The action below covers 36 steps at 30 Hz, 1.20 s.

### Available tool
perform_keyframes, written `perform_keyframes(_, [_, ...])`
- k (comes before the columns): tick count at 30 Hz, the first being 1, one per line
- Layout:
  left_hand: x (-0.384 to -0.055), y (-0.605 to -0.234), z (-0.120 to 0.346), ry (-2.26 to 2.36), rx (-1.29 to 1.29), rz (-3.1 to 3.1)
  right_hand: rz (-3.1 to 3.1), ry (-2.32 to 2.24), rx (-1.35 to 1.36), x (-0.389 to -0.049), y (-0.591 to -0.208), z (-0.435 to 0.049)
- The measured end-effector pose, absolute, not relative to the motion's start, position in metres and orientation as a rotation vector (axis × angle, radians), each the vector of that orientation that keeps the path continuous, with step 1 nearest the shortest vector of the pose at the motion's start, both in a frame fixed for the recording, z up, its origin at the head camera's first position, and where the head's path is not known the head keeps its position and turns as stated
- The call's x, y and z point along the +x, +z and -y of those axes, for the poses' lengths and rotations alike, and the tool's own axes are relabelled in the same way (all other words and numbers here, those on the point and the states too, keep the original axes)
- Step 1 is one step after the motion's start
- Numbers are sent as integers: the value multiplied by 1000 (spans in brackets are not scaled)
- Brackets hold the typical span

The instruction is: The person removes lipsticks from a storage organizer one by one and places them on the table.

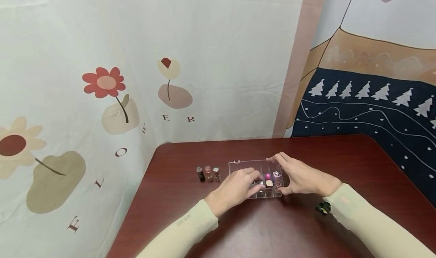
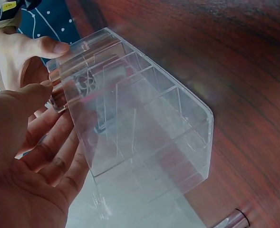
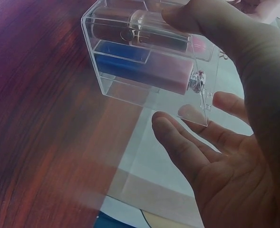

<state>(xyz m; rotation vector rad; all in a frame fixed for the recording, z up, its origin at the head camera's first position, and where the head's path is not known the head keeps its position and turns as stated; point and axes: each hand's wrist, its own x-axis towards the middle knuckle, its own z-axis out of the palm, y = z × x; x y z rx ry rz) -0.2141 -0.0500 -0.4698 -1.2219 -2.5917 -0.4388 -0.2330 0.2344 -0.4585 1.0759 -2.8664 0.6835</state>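
Note:
A clear compartmented organizer box (image 1: 243,161) stands on the table, its right-hand compartments holding several lipstick tubes. My left hand (image 1: 233,188) reaches over it, thumb and fingertips pinching a round-topped lipstick tube (image 1: 260,182) at a front slot. My right hand (image 1: 299,175) grips the box's right end, thumb at the near corner and fingertips at the far edge. Beside that hand, a pink round cap (image 1: 268,176), a beige square cap (image 1: 269,183) and a jewel-topped tube (image 1: 276,174) show inside. The right wrist view shows a blue-and-pink tube (image 3: 149,71) lying along one compartment.
Left of the box stand three tubes: a black one (image 1: 201,174), a clear reddish one (image 1: 208,173) and a silver-topped one (image 1: 216,174). The brown table (image 1: 259,227) meets a printed cloth backdrop (image 1: 221,61) behind.

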Motion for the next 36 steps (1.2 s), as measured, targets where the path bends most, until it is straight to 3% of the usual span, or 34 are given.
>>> perform_keyframes(36, [-210, -461, 69, -553, -1220, 2345, 2829, 733, 1076, -232, -462, -235])
